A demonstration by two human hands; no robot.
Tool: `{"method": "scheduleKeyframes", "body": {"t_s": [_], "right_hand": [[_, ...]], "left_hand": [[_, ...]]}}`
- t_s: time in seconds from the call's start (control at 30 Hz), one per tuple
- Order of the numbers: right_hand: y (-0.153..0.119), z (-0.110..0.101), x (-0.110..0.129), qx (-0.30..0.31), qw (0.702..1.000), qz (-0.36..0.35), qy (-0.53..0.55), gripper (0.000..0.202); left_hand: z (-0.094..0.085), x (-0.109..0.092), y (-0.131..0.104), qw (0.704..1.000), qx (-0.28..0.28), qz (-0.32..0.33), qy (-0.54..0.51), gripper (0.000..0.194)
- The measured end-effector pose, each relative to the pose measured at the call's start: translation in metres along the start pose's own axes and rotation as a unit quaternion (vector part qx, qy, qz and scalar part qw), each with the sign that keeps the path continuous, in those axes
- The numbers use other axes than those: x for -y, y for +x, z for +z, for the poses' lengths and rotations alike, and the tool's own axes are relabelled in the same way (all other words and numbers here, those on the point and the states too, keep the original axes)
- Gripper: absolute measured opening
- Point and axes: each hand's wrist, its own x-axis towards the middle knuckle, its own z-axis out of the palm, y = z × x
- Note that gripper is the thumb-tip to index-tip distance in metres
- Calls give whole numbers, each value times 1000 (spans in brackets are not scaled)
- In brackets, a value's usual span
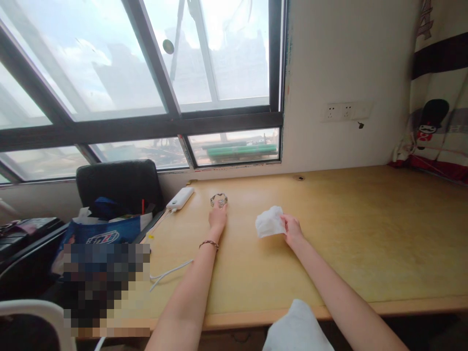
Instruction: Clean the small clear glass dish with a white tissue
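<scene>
My left hand (218, 217) reaches over the desk with its fingers closed on the near side of a small, round, shiny object (219, 197). Its rim looks wavy, dark and silvery; I cannot make out its exact kind. A braided bracelet circles my left wrist. To the right, my right hand (293, 230) pinches the edge of a crumpled white tissue (269, 222) between thumb and fingers. The tissue spreads leftward from that hand, just above or on the wooden desk (365, 234); which of the two, I cannot tell.
A white power bank (181, 199) with a cable lies at the desk's left edge. Another white cable (170, 269) trails nearby. Left of the desk are a black chair (119, 183) and a blue bag (106, 234). Windows and a wall with sockets (340, 111) stand behind.
</scene>
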Motion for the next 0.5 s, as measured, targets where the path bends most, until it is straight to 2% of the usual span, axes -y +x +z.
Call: {"method": "scheduleKeyframes", "body": {"t_s": [0.13,0.27,0.43,0.5], "right_hand": [[-4,2,-2,21,1000,19,8,6],[-5,3,1,6,999,21,39,4],[-1,2,6,-54,992,43,101,9],[0,0,7,-48,989,30,137,10]], "left_hand": [[1,4,6,999,28,12,44,27],[4,3,2,994,45,67,70,20],[7,-11,-21,980,75,168,78,23],[14,-22,-38,969,88,218,70,23]]}}
